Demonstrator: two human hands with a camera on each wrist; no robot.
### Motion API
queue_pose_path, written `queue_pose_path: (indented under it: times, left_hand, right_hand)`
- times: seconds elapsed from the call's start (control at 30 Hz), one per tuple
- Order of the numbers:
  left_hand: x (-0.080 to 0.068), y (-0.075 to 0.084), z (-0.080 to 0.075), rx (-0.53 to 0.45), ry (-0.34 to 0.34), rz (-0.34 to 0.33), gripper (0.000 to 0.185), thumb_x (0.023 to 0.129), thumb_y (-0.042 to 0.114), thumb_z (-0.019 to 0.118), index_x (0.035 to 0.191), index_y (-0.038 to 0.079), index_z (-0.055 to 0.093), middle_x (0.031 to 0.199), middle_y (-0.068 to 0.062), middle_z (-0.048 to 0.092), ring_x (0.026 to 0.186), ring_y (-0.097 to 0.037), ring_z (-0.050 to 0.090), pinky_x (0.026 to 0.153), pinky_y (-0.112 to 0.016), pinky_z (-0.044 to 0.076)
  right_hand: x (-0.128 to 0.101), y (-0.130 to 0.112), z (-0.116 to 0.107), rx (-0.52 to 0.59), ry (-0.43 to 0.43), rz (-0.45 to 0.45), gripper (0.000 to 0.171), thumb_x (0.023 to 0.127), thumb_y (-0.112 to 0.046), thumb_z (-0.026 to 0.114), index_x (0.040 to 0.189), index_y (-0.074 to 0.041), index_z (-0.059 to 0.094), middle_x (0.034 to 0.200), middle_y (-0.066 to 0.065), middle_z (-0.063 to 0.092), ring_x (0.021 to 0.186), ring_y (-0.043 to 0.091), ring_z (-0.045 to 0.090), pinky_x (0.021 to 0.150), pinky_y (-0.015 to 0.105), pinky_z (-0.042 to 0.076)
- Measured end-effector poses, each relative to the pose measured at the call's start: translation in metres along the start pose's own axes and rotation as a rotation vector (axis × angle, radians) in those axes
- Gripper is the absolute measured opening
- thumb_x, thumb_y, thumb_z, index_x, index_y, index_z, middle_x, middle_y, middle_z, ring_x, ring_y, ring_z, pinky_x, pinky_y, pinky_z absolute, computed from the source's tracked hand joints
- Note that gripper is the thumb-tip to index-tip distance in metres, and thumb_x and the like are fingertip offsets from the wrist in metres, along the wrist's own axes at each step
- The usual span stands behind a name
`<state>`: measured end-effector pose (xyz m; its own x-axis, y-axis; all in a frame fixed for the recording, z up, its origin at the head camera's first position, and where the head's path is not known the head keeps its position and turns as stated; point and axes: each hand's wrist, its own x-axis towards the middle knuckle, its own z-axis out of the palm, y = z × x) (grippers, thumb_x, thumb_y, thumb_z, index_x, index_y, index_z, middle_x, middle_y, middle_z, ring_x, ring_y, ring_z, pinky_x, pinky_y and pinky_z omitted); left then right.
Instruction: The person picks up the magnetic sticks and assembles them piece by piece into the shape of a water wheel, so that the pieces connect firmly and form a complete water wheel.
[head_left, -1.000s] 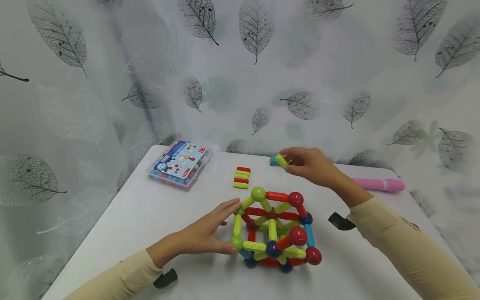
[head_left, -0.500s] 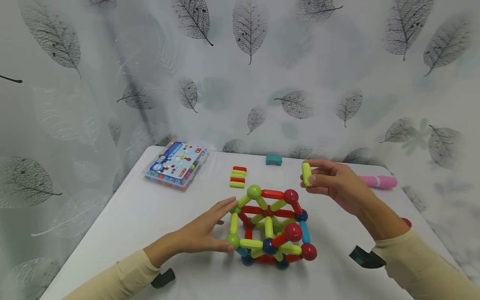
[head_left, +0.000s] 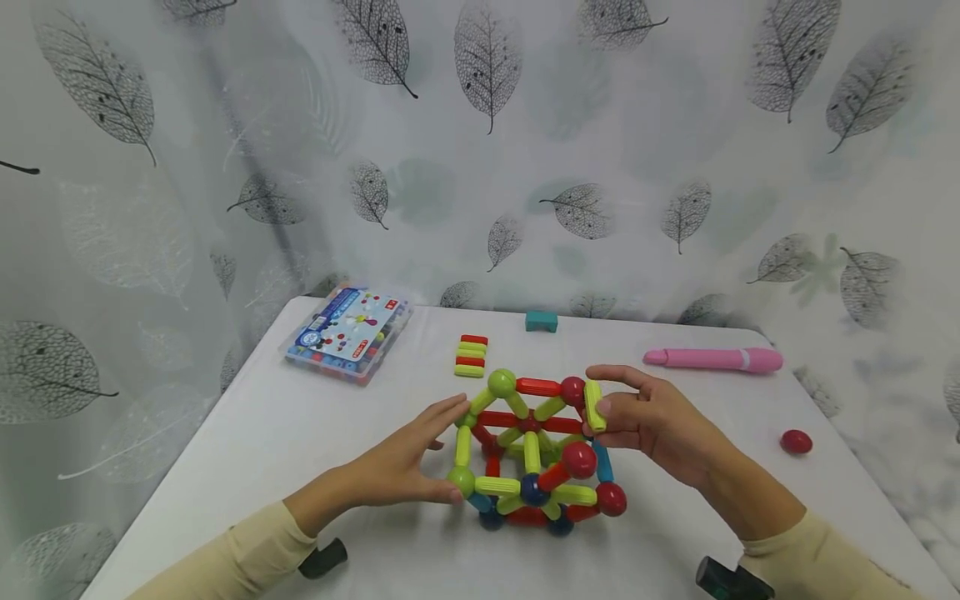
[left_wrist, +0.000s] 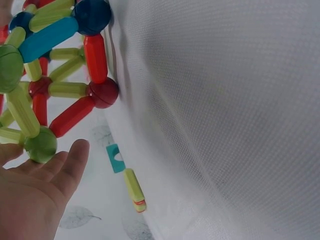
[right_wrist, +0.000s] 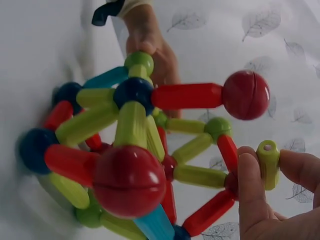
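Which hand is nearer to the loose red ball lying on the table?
Right. The right hand, pinching a green stick at the structure's right side, is nearer to the red ball. The left hand rests on the structure's far side from it.

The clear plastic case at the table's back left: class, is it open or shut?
Shut. The clear plastic case lies flat with its printed lid down over the coloured pieces seen through its side; no gap or raised lid shows.

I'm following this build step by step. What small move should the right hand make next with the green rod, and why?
Probably ease the green rod, pinched in the right hand, onto the red ball beside it. It sits at the structure, and the left hand braces the far side.
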<state>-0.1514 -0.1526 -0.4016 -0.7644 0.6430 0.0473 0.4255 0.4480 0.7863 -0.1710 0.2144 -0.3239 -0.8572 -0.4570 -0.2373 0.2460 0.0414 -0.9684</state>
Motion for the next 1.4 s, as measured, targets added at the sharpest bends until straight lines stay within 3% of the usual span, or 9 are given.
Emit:
queue_pose_path:
  times: [0.23, 0.57, 0.83, 1.4]
  left_hand:
    - [-0.001, -0.003, 0.000, 0.000, 0.001, -0.003, 0.101, 0.085, 0.046, 0.082, 0.163, 0.030, 0.020, 0.170, 0.004, 0.014, 0.149, -0.020, 0.035, 0.104, -0.044, 0.052]
    - [0.001, -0.003, 0.001, 0.003, 0.001, 0.011, 0.101, 0.085, 0.046, 0.081, 0.163, 0.032, 0.019, 0.170, 0.005, 0.014, 0.149, -0.019, 0.034, 0.105, -0.040, 0.052]
    - [0.000, -0.003, 0.001, -0.001, 0.002, -0.001, 0.101, 0.085, 0.046, 0.081, 0.163, 0.032, 0.019, 0.170, 0.005, 0.013, 0.149, -0.020, 0.035, 0.105, -0.042, 0.052]
    - [0.000, -0.003, 0.001, 0.001, 0.002, -0.006, 0.102, 0.084, 0.047, 0.081, 0.164, 0.031, 0.019, 0.170, 0.004, 0.014, 0.148, -0.020, 0.037, 0.104, -0.044, 0.052]
  right_hand:
    - [-0.001, 0.006, 0.014, 0.014, -0.018, 0.050, 0.063, 0.101, -0.018, 0.060, 0.157, -0.014, 0.031, 0.112, 0.006, 0.067, 0.094, 0.021, 0.074, 0.089, 0.034, 0.059]
    - [-0.003, 0.009, 0.021, 0.140, -0.011, 0.085, 0.060, 0.105, -0.018, 0.054, 0.158, -0.017, 0.026, 0.117, 0.006, 0.069, 0.099, 0.022, 0.075, 0.091, 0.033, 0.058]
    - [-0.002, 0.014, 0.022, 0.096, -0.004, 0.066, 0.064, 0.104, -0.018, 0.057, 0.159, -0.019, 0.025, 0.126, 0.008, 0.067, 0.101, 0.022, 0.074, 0.091, 0.033, 0.058]
    - [-0.001, 0.017, 0.018, 0.050, -0.011, 0.051, 0.068, 0.104, -0.018, 0.057, 0.161, -0.020, 0.020, 0.123, 0.011, 0.069, 0.105, 0.023, 0.073, 0.093, 0.036, 0.058]
